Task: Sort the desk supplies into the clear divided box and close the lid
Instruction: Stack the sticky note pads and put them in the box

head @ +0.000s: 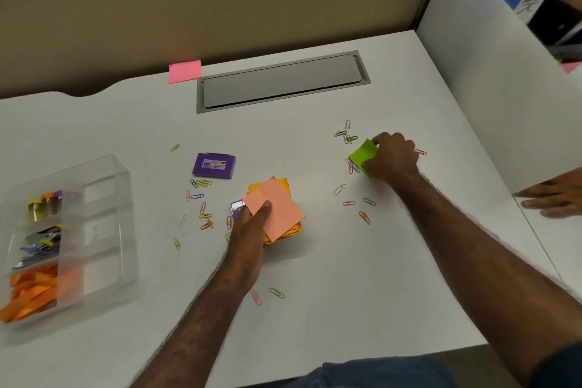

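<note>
The clear plastic divided box sat at the left edge of the white desk, its compartments holding orange bands, dark clips and small metallic items. To the right of the box, the left hand gripped a stack of orange and salmon square sticky notes, thumb pressed on the top sheet, with a small purple item tucked against the stack. Farther right of the box, the right hand pinched a tilted lime-green sticky note pad with curled fingers. A flat purple plastic case lay between the box and the stack. Coloured paper clips were scattered around both hands. A pink sticky note lay behind the case, beside a grey cable hatch. Another person's hand rested at the desk's right edge.
</note>
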